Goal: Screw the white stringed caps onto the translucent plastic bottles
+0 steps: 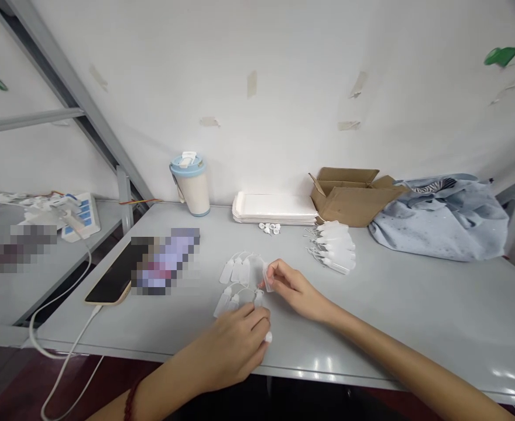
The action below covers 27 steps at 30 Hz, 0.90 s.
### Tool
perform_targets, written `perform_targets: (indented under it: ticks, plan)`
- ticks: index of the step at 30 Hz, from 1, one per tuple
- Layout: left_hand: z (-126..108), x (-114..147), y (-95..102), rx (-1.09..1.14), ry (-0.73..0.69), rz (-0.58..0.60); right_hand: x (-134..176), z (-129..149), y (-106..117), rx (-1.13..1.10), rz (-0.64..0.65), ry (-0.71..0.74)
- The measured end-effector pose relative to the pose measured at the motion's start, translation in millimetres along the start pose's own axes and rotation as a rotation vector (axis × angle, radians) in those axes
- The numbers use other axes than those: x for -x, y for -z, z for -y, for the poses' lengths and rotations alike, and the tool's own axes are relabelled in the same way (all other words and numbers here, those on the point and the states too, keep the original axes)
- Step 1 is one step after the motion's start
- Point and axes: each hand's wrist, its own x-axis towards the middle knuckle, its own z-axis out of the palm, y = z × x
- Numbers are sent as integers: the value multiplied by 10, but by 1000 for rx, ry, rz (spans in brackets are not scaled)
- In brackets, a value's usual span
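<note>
My right hand is closed in a pinch on a small translucent plastic dropper bottle, held tilted just above the table. Nearer the front edge, my left hand is curled with its back towards me. A small white cap pokes out at its fingertips; the rest of what it holds is hidden. Another little bottle touches its upper fingers. To the left lie two short rows of similar bottles with thin white strings, the far row and the near row, partly covered by my left hand.
Loose white caps lie before a stack of white trays. More stringed bottles sit to the right, near an open cardboard box and blue cloth. A tumbler and a charging phone are at left.
</note>
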Motion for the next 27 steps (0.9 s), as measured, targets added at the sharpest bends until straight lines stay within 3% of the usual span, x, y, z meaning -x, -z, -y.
perform_targets:
  ticks: [14,27]
  plan:
    - [41,-28,-42,-36,-65,-85,83,23,-23,-26,20,6]
    - [34,-51,8,-70,-38,-82,27,-63,12,-314,16,-20]
